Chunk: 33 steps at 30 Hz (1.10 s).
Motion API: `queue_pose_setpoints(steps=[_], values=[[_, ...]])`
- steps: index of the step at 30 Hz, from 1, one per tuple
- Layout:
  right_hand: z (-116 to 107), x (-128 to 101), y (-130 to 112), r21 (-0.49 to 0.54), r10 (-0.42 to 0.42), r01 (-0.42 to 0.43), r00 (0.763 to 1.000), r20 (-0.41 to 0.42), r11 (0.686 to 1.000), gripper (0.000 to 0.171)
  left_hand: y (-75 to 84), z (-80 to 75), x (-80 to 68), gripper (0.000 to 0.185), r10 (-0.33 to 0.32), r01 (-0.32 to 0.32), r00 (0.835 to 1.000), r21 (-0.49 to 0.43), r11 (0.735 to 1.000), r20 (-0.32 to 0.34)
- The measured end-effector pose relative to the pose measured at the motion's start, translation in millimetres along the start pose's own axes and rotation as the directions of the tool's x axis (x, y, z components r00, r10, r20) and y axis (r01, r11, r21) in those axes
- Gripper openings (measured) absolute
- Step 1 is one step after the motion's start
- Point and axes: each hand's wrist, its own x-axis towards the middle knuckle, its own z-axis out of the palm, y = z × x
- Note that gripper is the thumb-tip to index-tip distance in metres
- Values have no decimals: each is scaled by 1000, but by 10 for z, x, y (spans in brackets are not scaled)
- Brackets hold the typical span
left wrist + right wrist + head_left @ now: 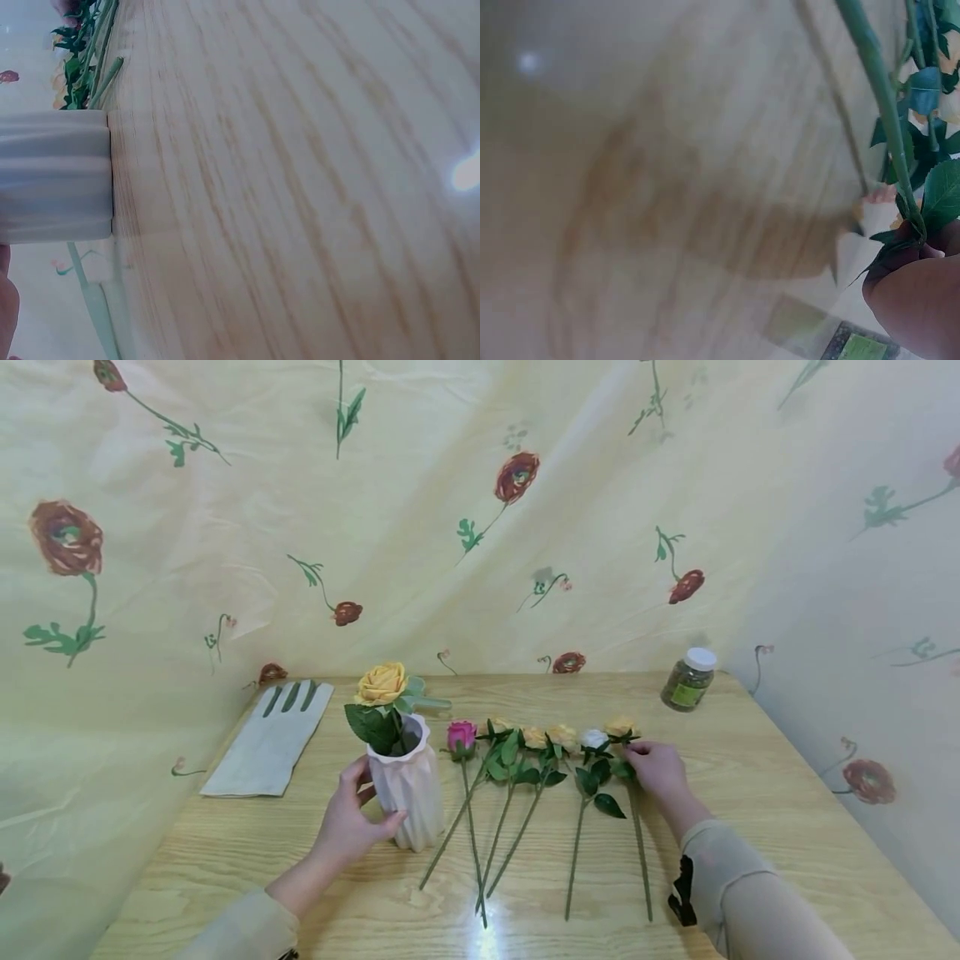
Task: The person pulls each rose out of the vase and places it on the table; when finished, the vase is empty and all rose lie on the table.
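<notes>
My left hand (373, 803) grips a white ribbed vase (411, 787) standing on the wooden table (750, 827); thumb in front, fingers behind. A yellow rose (382, 683) with green leaves stands in the vase. To its right lie several roses in a row, from a pink rose (461, 735) to a white rose (595, 739). My right hand (643, 760) pinches the stem of the rightmost yellow rose (621, 727) just below its head, with the stem lying on the table. The right wrist view shows that stem (877, 90) running into my fingers (915, 300). The left wrist view shows the vase (56, 176) side-on.
A small jar with a white lid (687, 678) stands at the back right of the table. A flat white cloth piece with green stripes (270, 739) lies at the back left. Flower-printed fabric (480, 527) hangs behind and beside the table.
</notes>
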Motion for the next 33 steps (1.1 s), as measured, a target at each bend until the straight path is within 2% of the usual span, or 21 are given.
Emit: queue_pose_setpoints(steps=[8, 18, 23, 27, 33], values=[[14, -24, 33, -53, -39, 40, 999, 10, 998, 29, -35, 12, -7, 81, 4, -4, 1000, 4, 1000, -1], [-50, -7, -31, -68, -87, 84, 995, -39, 994, 34, -20, 6, -5, 82, 1, -1, 1000, 1, 1000, -3], [-100, -23, -162, -66, -101, 99, 994, -28, 993, 41, -28, 7, -7, 82, 7, -7, 1000, 1, 1000, -4], [-107, -21, -307, -66, -131, 129, 991, -26, 989, 44, -14, 4, -4, 81, -17, 17, 1000, 4, 1000, 2], [-51, -37, -572, -16, -167, 166, 986, -19, 986, 44, 145, -7, -5, 79, -50, 50, 999, -5, 999, 9]])
